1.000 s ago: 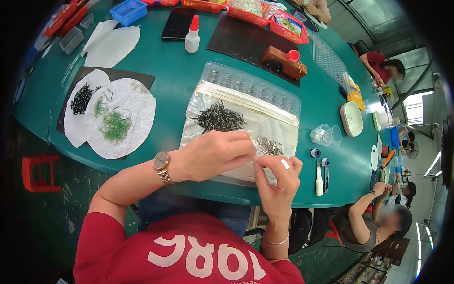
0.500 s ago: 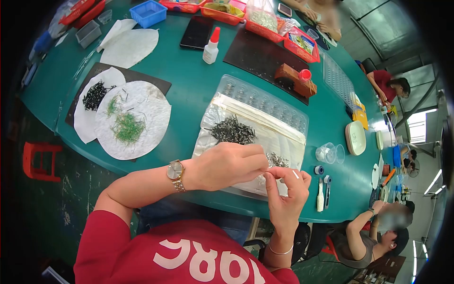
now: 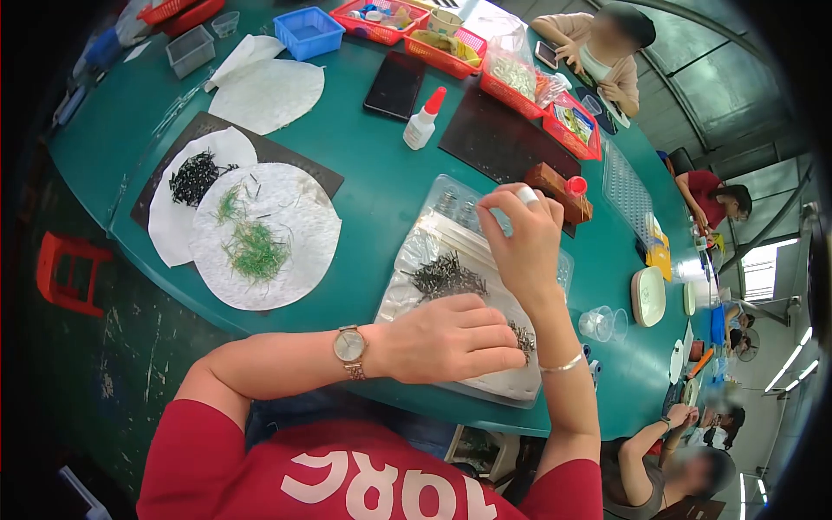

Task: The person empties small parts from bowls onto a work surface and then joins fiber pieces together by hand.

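My left hand (image 3: 451,341), with a watch on the wrist, lies palm down over the near side of a pale sheet (image 3: 420,251) on a clear plastic tray (image 3: 446,192). Its fingers are stretched to the right, tips at a small pile of thin, metallic-looking pieces (image 3: 522,336). My right hand (image 3: 527,243) is raised above the tray's far part, thumb and forefinger pinched together; anything between them is too small to make out. A white band circles one of its fingers. Between the hands and the tray's far side is a heap of short dark pieces (image 3: 444,277).
To the left, round white sheets (image 3: 303,273) bear green strands (image 3: 256,251) and black bits (image 3: 195,178). Beyond stand a red-capped bottle (image 3: 420,130), a phone (image 3: 394,84), a blue bin (image 3: 308,35) and red baskets. Clear cups (image 3: 598,323) stand right. Other people sit around the table.
My hands have separated. The right has risen and moved away over the tray's far part, while the left has dropped slightly lower and right toward the small pile. The whole view has shifted.
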A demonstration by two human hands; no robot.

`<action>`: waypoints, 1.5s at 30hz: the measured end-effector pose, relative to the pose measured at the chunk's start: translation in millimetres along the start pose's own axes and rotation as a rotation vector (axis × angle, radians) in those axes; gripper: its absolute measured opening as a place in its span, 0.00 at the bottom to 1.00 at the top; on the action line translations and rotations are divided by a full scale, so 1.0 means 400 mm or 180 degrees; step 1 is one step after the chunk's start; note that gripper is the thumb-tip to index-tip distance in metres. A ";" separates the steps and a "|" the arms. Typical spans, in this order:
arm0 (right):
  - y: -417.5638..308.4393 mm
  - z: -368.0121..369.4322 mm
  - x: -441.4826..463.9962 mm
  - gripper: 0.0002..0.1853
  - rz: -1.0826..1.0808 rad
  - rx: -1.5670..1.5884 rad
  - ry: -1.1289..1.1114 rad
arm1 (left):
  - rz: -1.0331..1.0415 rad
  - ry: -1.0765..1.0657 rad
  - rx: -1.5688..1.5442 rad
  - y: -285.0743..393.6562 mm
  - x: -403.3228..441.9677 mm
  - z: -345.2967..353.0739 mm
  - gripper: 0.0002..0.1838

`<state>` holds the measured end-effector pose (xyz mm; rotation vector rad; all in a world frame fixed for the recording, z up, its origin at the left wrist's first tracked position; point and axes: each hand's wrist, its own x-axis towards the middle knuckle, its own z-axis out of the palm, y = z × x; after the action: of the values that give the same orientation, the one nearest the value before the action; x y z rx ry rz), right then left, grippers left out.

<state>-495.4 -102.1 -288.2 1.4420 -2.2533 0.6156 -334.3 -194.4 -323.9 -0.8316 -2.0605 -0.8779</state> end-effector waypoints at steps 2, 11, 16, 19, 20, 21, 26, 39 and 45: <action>0.011 0.041 0.031 0.04 -0.0105 -0.0099 -0.0038 | -0.0062 -0.0005 -0.0075 -0.003 -0.004 0.003 0.16; 0.011 0.092 0.059 0.02 -0.0057 -0.0331 -0.0571 | -0.0203 0.0125 -0.0185 0.005 0.002 0.001 0.15; 0.016 0.088 0.069 0.02 -0.0235 -0.0551 -0.0567 | -0.0252 0.0140 -0.0267 0.005 0.005 -0.004 0.14; -0.004 0.080 0.078 0.02 -0.0211 -0.0921 -0.0791 | -0.0226 0.0066 -0.0260 0.004 0.001 -0.001 0.14; -0.003 0.084 0.079 0.03 -0.0259 -0.0999 -0.0776 | -0.0235 0.0050 -0.0265 0.005 0.000 -0.001 0.15; 0.000 0.092 0.081 0.05 -0.0307 -0.1079 -0.0759 | -0.0242 0.0034 -0.0269 0.006 0.000 -0.001 0.15; -0.020 0.094 0.093 0.04 -0.0350 -0.1305 -0.1026 | -0.0321 -0.0131 -0.0269 0.008 -0.001 -0.009 0.17; -0.020 0.104 0.104 0.03 -0.0577 -0.1450 -0.1123 | -0.0557 0.0075 -0.0408 -0.003 0.009 -0.019 0.15; -0.029 -0.032 0.029 0.05 0.0303 -0.0023 -0.0596 | -0.1454 0.0303 -0.0231 -0.057 0.032 -0.079 0.10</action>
<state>-488.3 -107.8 -269.6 1.4494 -2.4777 0.5197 -346.8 -228.6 -304.7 -0.3448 -2.1793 -1.2163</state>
